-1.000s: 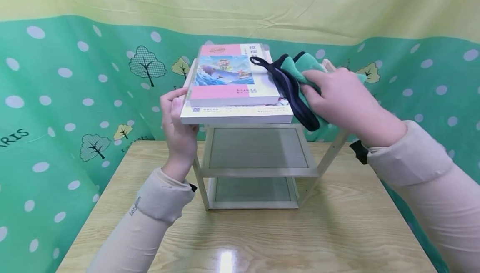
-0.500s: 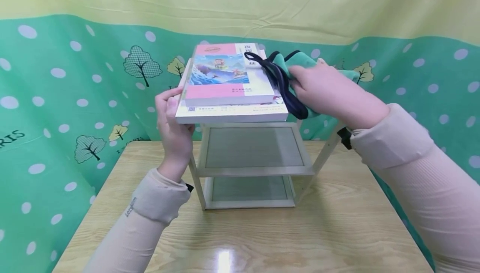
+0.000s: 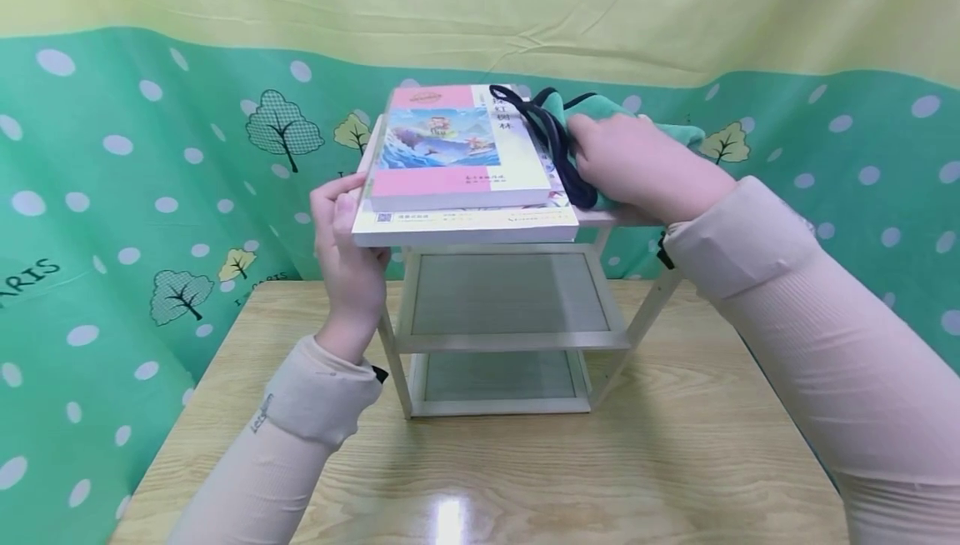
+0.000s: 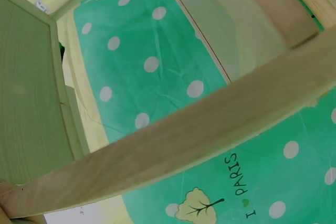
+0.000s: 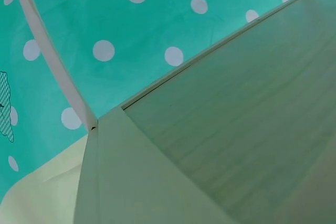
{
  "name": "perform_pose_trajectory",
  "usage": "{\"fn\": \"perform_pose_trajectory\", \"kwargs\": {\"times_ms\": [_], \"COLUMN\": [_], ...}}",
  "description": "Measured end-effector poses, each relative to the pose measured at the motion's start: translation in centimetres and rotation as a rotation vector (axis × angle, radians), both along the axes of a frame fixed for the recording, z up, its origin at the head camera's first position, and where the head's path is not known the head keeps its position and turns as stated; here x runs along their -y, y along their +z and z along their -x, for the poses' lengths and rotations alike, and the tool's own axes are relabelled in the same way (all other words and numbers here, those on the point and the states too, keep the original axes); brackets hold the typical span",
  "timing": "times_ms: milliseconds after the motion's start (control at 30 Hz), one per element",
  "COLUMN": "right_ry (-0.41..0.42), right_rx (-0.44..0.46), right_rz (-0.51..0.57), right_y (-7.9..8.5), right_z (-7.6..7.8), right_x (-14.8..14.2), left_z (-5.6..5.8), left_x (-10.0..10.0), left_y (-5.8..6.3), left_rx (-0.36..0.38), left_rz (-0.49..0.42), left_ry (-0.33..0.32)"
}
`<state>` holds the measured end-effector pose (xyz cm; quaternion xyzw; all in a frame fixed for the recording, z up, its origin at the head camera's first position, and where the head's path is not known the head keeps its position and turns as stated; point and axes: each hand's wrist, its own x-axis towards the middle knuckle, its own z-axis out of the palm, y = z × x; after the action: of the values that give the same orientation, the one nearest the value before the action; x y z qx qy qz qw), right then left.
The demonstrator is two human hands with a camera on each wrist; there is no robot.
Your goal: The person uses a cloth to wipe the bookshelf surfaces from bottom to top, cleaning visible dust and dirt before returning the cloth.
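My left hand [image 3: 348, 270] grips the left front corner of two stacked books, its fingertips showing below their edge. The upper book [image 3: 442, 141] has a pink and white cover with a seaside picture. Beneath it lies a wider white book [image 3: 465, 232]. These overlap the top of a pale wooden three-tier shelf rack [image 3: 517, 341]. To their right, my right hand [image 3: 637, 162] holds a bunched green cloth [image 3: 678, 132] with black trim over the rack's top. A black loop of the cloth crosses the upper book. Most of my right fingers are hidden in the cloth.
The rack stands on a wood-grain table [image 3: 465, 470]. Behind it hangs a green and yellow curtain [image 3: 225, 62] with dots and trees. A wooden bar [image 4: 173, 129] of the rack crosses the left wrist view; a grey-green tier panel [image 5: 236, 87] fills much of the right.
My right hand and the cloth have moved left and slightly away along the top, exposing some of its front edge. My left hand and the books stay nearly in place.
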<state>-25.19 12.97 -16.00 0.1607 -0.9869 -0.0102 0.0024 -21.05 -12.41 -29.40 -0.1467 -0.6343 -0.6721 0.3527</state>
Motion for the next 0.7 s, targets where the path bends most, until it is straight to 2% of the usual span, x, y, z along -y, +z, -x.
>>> {"fn": "perform_pose_trajectory", "kwargs": {"times_ms": [200, 433, 700], "right_ry": [-0.001, -0.053, -0.074], "right_rx": [0.025, 0.066, 0.092], "right_rz": [0.000, -0.011, 0.008], "right_y": [0.1, 0.4, 0.5], "right_z": [0.4, 1.1, 1.8], "right_x": [0.0, 0.3, 0.2], "left_z": [-0.1, -0.1, -0.2], "left_x": [0.0, 0.0, -0.1], "left_y": [0.0, 0.0, 0.1], "left_rx": [-0.004, 0.001, -0.004], "left_rz": [0.004, -0.004, -0.012], "left_ry": [-0.002, -0.003, -0.015]}}
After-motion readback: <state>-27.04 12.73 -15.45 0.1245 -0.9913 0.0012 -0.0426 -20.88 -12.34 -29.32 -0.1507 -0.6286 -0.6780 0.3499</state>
